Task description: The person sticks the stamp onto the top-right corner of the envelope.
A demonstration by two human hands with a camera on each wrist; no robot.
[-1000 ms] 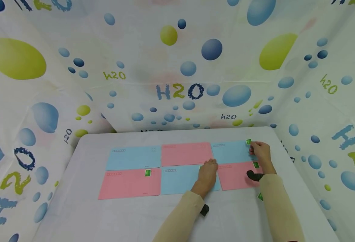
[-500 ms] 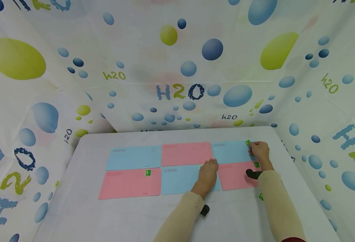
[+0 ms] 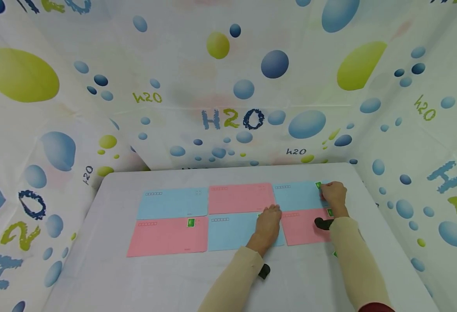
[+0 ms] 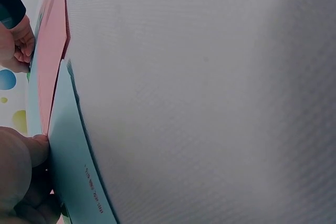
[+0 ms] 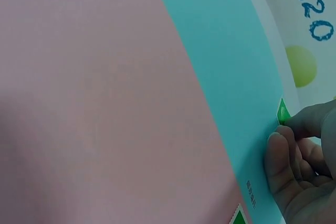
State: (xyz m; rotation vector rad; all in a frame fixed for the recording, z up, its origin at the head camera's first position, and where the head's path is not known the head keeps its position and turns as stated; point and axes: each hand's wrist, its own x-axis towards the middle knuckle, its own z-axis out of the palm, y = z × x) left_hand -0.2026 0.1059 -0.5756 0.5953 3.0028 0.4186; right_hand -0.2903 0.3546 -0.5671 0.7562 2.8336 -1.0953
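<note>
At the upper right corner of the far right blue envelope (image 3: 296, 197), my right hand (image 3: 334, 195) pinches a small green stamp (image 3: 318, 185) between thumb and forefinger. The right wrist view shows this stamp (image 5: 283, 112) right at the envelope's edge, its lower part hidden by the fingertips. My left hand (image 3: 268, 225) rests on the near middle blue envelope (image 3: 228, 234), its fingertips close to where several envelopes meet. A sliver of another green stamp (image 3: 258, 215) shows beside those fingers. In the left wrist view, the left thumb (image 4: 37, 148) touches near the seam between pink and blue paper.
A near right pink envelope (image 3: 302, 229) bears a green stamp (image 3: 330, 212). Another pink one (image 3: 166, 238) at left has its stamp (image 3: 191, 222). Behind lie a blue envelope (image 3: 171, 203) and a pink envelope (image 3: 240, 198). A loose stamp (image 3: 335, 254) lies partly behind the right sleeve.
My right hand has shifted slightly left and down with the stamp, which sits closer within the blue envelope's corner. The left hand stays in place.
</note>
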